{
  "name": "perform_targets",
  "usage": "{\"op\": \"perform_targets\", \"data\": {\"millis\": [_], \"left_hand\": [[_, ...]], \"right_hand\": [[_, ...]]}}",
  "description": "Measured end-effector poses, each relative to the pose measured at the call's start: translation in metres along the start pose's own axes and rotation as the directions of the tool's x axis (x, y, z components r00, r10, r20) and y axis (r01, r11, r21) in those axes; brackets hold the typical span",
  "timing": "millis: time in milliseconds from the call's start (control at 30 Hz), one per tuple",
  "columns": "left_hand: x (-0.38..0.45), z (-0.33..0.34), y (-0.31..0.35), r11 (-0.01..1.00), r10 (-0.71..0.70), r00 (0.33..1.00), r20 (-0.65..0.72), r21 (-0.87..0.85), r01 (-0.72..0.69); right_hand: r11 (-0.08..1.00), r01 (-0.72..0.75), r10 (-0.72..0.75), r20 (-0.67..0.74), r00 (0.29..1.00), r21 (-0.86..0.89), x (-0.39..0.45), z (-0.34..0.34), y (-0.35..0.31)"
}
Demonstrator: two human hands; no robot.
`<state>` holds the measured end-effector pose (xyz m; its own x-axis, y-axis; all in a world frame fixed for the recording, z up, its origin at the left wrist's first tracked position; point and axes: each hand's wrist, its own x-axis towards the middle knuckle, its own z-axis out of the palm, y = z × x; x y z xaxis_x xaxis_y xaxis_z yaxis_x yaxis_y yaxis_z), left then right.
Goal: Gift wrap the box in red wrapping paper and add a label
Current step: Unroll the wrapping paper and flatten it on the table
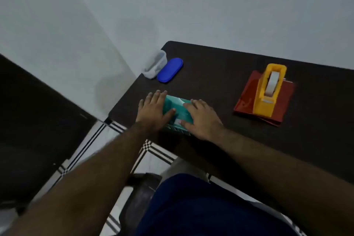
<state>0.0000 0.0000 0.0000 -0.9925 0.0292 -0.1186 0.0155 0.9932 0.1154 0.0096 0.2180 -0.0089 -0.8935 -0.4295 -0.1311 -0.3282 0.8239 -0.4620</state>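
The teal box (177, 114) lies flat at the near left corner of the dark worktop (220, 74), close to the near edge. The left hand (153, 110) rests against its left side with fingers spread and nearly straight, thumb laid across the top; the right hand (201, 119) lies flat on its right end, fingers extended. Neither hand curls around the box. The red wrapping paper (247, 99) sits folded well to the right, pinned under the yellow tape dispenser (268, 92). The likeliest trouble is the box sliding off the near edge, since flat palms only press and steer it. Pulling the paper without lifting the dispenser first could tear or crease the sheet, or topple the dispenser. The middle of the worktop between box and paper looks open, enough in my judgement to spread the sheet. Toward the far left corner a clear container (154, 65) and its blue lid (170, 70) sit near the left edge and could be knocked off by a sweeping forearm.
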Motion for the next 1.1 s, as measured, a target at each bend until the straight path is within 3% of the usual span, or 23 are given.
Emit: {"op": "perform_targets", "data": {"millis": [133,300,433,700,867,1000,1100], "left_hand": [[0.057,0.020,-0.034,0.992,-0.004,0.999,0.046,-0.126,0.010],[0.114,0.025,-0.040,0.981,0.105,0.994,0.010,-0.165,-0.102],[0.151,0.030,-0.046,0.963,0.195,0.980,-0.023,-0.186,-0.196],[0.178,0.041,-0.050,0.967,0.207,0.960,-0.186,-0.109,-0.230],[0.178,0.054,-0.061,0.958,0.227,0.932,-0.283,-0.105,-0.265],[0.159,0.041,-0.077,0.908,0.306,0.901,-0.308,-0.191,-0.374],[0.142,0.043,-0.093,0.855,0.418,0.862,-0.286,-0.196,-0.480]], "right_hand": [[0.995,-0.100,0.100,-0.005,0.995,-0.002,0.049,0.030,-0.015],[0.971,-0.237,0.224,-0.191,0.956,-0.044,0.094,0.029,-0.011],[0.925,-0.381,0.356,-0.329,0.875,-0.011,0.136,0.029,-0.020],[0.883,-0.398,0.259,-0.447,0.856,-0.250,0.166,0.042,-0.032],[0.852,-0.429,0.221,-0.535,0.816,-0.301,0.165,0.053,-0.039],[0.884,-0.376,0.248,-0.405,0.880,-0.277,0.143,0.052,-0.050],[0.874,-0.437,0.329,-0.403,0.854,-0.214,0.114,0.065,-0.059]]}}
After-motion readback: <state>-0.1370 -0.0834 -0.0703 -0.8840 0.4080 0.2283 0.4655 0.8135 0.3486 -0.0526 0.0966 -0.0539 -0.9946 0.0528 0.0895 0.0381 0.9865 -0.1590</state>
